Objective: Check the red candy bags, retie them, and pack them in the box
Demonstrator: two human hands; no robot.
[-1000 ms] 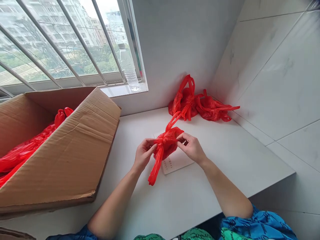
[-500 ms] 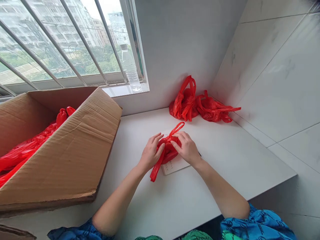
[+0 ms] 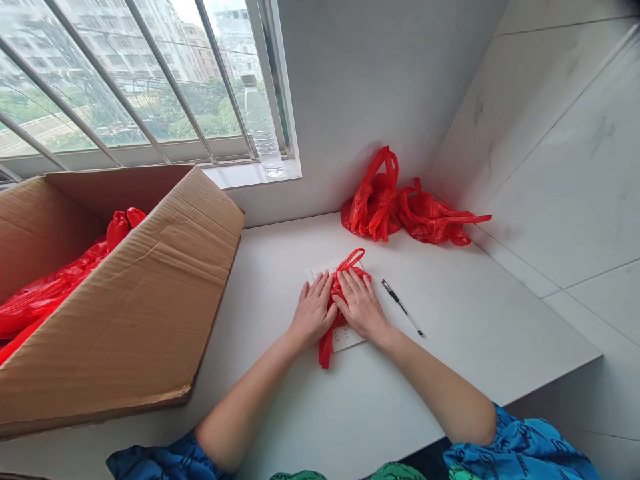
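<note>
Crinkled red plastic bag (image 3: 340, 321) runs near-left to far-right, under left hand (image 3: 314, 309) and right hand (image 3: 362, 309); both laid flat, equally close.

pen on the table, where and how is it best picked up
Pinch the pen mid-barrel, likely best from above, closing across its long sides: it is slim, straight and lies flat on the table, both long sides exposed. The right hand is nearer.
</note>
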